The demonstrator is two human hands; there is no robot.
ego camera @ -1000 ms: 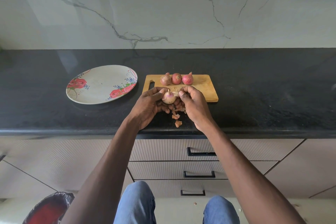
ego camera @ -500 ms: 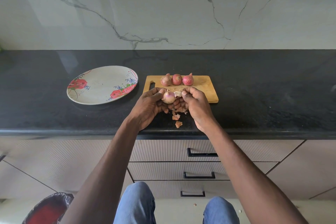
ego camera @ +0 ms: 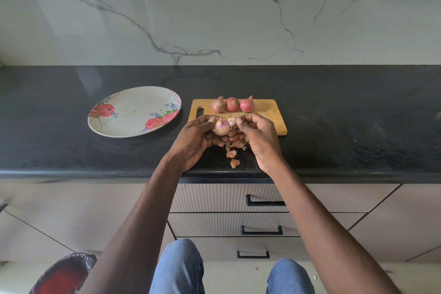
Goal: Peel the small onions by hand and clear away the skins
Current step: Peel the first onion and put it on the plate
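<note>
Bin (ego camera: 63, 274): bottom-left on floor, dark liner, red inside.
Plate (ego camera: 128, 124): rose print, on black counter (ego camera: 358, 126), just left of board.
Board (ego camera: 267, 107): wooden, handle slot at left end.
Unpeeled onions (ego camera: 232, 104): 3 in a row, touching, at board's far edge.
L hand (ego camera: 194, 141): fingers curled under & round held onion (ego camera: 222, 126), thumb on top; over board's near edge.
Held onion: partly peeled, pale w/ pink top.
R hand (ego camera: 259, 135): thumb + forefinger pinching pale skin flap (ego camera: 231, 121) at onion's right side; other fingers curled.
Skin scraps (ego camera: 233, 154): on counter below & btw hands, near front edge.
</note>
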